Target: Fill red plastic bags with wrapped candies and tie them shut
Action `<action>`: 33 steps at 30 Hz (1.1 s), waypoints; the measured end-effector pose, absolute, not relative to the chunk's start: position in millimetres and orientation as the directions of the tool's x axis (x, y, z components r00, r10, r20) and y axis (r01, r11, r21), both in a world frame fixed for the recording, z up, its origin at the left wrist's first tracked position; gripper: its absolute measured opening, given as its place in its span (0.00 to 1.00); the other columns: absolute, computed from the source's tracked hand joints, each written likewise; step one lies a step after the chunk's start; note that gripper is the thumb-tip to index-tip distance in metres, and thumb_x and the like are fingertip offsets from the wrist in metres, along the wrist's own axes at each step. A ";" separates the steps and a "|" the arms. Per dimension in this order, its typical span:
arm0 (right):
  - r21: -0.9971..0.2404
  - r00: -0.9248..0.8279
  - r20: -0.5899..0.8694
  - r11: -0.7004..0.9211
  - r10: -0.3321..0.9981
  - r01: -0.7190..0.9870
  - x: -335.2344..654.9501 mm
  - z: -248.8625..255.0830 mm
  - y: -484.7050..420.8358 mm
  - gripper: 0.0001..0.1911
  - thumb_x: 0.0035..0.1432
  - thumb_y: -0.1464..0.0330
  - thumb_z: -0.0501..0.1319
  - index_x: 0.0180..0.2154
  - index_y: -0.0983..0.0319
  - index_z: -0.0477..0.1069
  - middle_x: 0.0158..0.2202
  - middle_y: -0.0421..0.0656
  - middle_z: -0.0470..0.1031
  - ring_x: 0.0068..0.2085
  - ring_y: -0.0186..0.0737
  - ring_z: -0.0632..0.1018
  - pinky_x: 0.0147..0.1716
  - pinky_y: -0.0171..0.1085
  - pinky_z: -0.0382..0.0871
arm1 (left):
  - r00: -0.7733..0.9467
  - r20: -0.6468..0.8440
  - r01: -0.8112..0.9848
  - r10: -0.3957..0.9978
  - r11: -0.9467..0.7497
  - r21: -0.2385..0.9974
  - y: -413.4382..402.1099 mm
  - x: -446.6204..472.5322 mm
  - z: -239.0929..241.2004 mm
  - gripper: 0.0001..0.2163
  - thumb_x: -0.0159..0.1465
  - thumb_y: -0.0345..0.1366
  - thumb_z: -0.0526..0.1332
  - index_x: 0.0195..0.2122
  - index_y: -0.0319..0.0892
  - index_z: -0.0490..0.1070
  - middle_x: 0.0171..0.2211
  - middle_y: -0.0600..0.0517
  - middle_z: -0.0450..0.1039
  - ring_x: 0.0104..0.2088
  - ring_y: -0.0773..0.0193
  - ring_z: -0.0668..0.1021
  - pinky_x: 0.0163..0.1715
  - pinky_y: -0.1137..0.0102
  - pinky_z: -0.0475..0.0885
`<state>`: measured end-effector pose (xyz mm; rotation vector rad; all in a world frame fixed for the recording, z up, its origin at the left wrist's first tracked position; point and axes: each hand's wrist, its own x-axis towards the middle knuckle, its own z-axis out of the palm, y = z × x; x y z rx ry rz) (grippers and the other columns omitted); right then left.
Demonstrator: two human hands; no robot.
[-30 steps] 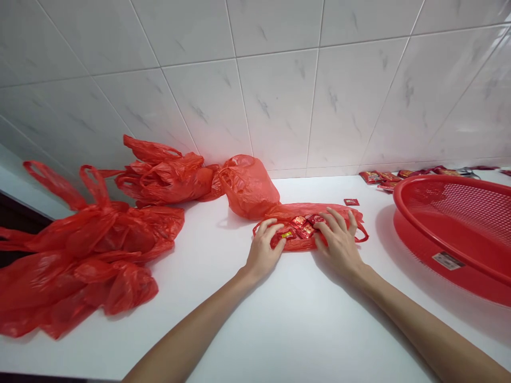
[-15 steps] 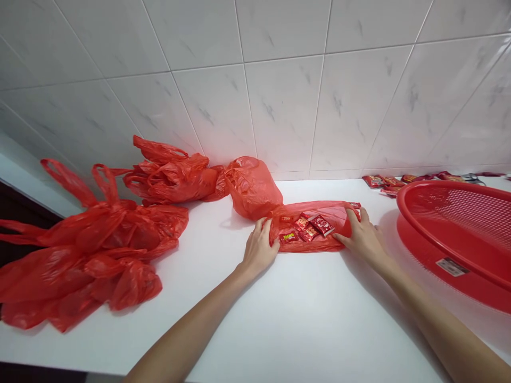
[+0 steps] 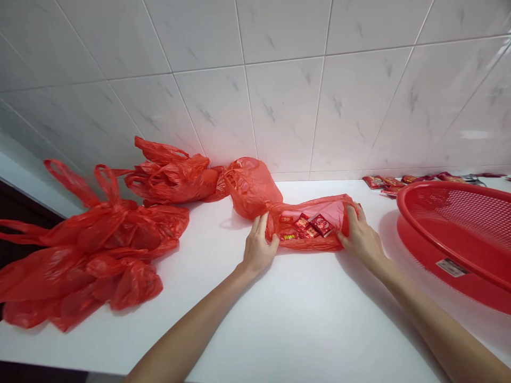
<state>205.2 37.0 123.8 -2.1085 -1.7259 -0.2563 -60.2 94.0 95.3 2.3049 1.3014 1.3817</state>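
Red plastic film, stretched between both hands: an open carrier bag (image 3: 305, 245), lying on a white tabletop (image 3: 303, 314) with its mouth spread wide. Pinching the bag's left end between the thumb and bent fingers of the left hand (image 3: 257, 250). Pinching the right end with the right hand (image 3: 364, 242), thumb at the near side and fingers at the far side – how tightly, impossible to tell. Inside the bag, loosely grouped between the hands: a larger dark-red square sachet with pale print (image 3: 321, 224), resting against smaller shiny red foil sachets (image 3: 302, 222), with a narrow yellow-marked packet (image 3: 289, 237) near the left hand. Just behind the bag's left end, a rounded, knotted red bag (image 3: 253, 186). Farther left along the tiled wall (image 3: 283, 111), a crumpled cluster of red bags (image 3: 175, 178); nearer the front, a pile of tied red carrier bags (image 3: 80, 266), handles poking upward. Off to the right, a round, perforated red plastic basket (image 3: 405, 205), labelled on its side – and behind it, against the wall, scattered red packets (image 3: 374, 182).
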 end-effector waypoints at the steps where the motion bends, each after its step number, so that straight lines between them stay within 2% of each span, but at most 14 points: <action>1: -0.196 0.222 0.389 -0.155 0.894 0.968 204.8 124.1 36.8 0.32 0.56 0.70 0.56 0.62 0.64 0.59 0.65 0.61 0.62 0.25 0.42 0.76 0.20 0.40 0.64 | 0.190 0.655 0.594 0.731 -0.617 0.516 93.5 -60.1 96.0 0.28 0.61 0.28 0.58 0.64 0.41 0.61 0.56 0.41 0.72 0.56 0.51 0.76 0.54 0.58 0.75; 6: -0.225 0.214 0.424 -0.126 0.880 0.966 203.8 124.7 36.4 0.32 0.55 0.70 0.55 0.62 0.65 0.59 0.65 0.62 0.62 0.26 0.44 0.76 0.20 0.42 0.64 | 0.167 0.713 0.580 0.681 -0.652 0.488 92.2 -59.8 99.2 0.26 0.61 0.27 0.58 0.62 0.40 0.62 0.53 0.41 0.73 0.55 0.53 0.77 0.54 0.59 0.75; 18: -0.279 0.175 0.512 -0.030 0.841 0.960 202.0 125.8 35.0 0.35 0.52 0.71 0.55 0.63 0.61 0.56 0.60 0.60 0.67 0.28 0.47 0.76 0.20 0.42 0.66 | 0.114 0.770 0.579 0.628 -0.672 0.462 90.6 -58.0 98.6 0.24 0.62 0.29 0.58 0.60 0.41 0.63 0.51 0.41 0.73 0.53 0.52 0.77 0.51 0.58 0.76; 28: -0.300 0.164 0.539 0.006 0.826 0.954 199.0 132.6 32.4 0.28 0.58 0.70 0.53 0.61 0.63 0.56 0.56 0.62 0.69 0.28 0.47 0.75 0.23 0.42 0.66 | 0.061 0.804 0.574 0.591 -0.680 0.456 91.3 -58.2 95.2 0.24 0.62 0.30 0.58 0.60 0.41 0.63 0.51 0.41 0.73 0.52 0.51 0.77 0.54 0.56 0.74; 33: -0.329 0.149 0.540 0.046 0.828 0.943 200.9 136.0 32.8 0.30 0.58 0.70 0.53 0.63 0.63 0.55 0.58 0.62 0.67 0.31 0.48 0.76 0.23 0.42 0.67 | 0.052 0.824 0.599 0.565 -0.678 0.427 93.3 -60.1 95.6 0.23 0.61 0.32 0.58 0.59 0.41 0.64 0.49 0.41 0.74 0.52 0.52 0.77 0.51 0.58 0.76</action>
